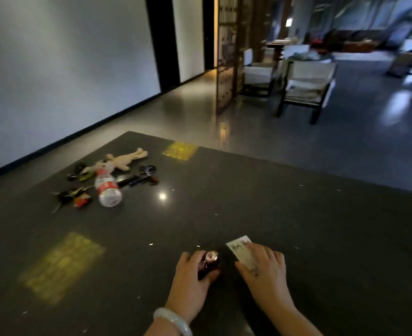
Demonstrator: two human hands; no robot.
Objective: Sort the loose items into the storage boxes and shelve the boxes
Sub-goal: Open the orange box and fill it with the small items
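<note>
Left hand (192, 275), pale jade-like bangle (173, 320) on the wrist, grips a small dark red glossy object with a round metallic end (208, 261); fingers curled round its left side, thumb under it, object low over or on the dark speckled stone tabletop (297, 214), contact not clear. What the object is: cannot tell. Right hand (263, 267) just beside it, holds a white rectangular card with dark print (241, 248); thumb on top of the card, fingers bent over and behind it, far corner of the card sticks out past the fingertips toward the table centre. Card and red object near each other, not touching.

Loose items grouped at far left of the table, well apart from both hands: clear plastic water bottle with red-and-white label (107, 189) lying on its side, base toward camera; cream plush rabbit toy (117, 161) lying flat behind it, touching or overlapping the bottle's cap end; bunch of dark keys with red and yellow tags (72, 196) left of the bottle; small dark toy with yellow-green parts (81, 172) behind that; dark pen-like sticks and a round black item (142, 175) right of the bottle, blurred. Two yellow patterned light patches (61, 265) on the tabletop. Storage boxes not in view. Beyond the table: grey glossy floor, white wall, dark-framed chairs with white cushions (307, 86).
</note>
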